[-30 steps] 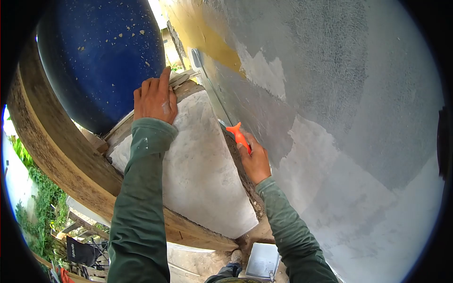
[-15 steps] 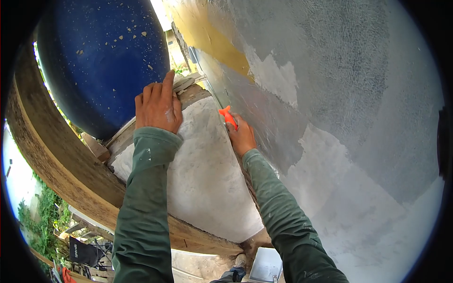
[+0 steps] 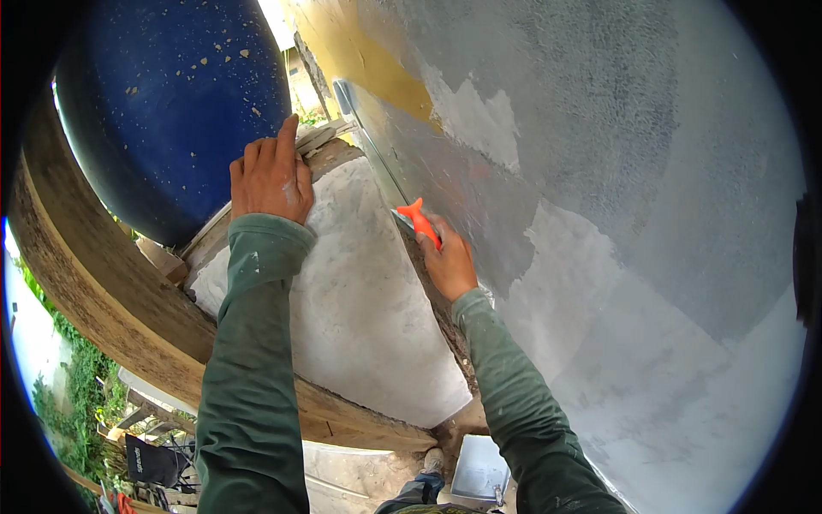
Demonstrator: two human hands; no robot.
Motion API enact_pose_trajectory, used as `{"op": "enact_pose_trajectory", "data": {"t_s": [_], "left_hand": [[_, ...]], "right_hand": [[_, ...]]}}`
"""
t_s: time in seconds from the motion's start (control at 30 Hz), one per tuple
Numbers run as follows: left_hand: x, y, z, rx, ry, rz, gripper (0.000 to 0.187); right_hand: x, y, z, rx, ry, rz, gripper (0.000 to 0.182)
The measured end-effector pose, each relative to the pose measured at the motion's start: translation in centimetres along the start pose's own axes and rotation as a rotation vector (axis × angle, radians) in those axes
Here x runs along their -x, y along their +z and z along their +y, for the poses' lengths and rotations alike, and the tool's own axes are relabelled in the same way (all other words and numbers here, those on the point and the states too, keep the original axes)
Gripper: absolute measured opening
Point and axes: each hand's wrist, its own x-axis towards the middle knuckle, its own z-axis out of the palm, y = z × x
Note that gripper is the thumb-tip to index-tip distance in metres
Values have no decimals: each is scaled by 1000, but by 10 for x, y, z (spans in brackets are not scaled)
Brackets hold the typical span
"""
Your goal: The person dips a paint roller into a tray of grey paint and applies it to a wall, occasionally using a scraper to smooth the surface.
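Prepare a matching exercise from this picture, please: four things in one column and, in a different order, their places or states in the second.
Column 1
1. large rounded blue container
2. orange handle of a long, thin-rodded tool
3. pale grey rectangular tray
4. person's bare left hand

Column 2
A. low in the picture, on the ground beside a shoe
B. back facing up, no tool visible in it
C. at the upper left, sprinkled with pale specks
D. gripped by the right hand

Right pairs: 1-C, 2-D, 3-A, 4-B
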Motion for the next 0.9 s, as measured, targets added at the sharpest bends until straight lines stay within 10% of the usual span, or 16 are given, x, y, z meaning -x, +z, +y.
{"op": "enact_pose_trajectory", "data": {"t_s": [0.9], "left_hand": [[1, 3, -2, -8, -10, -3, 50]], "right_hand": [[289, -186, -85, -89, 386, 0, 42]]}}
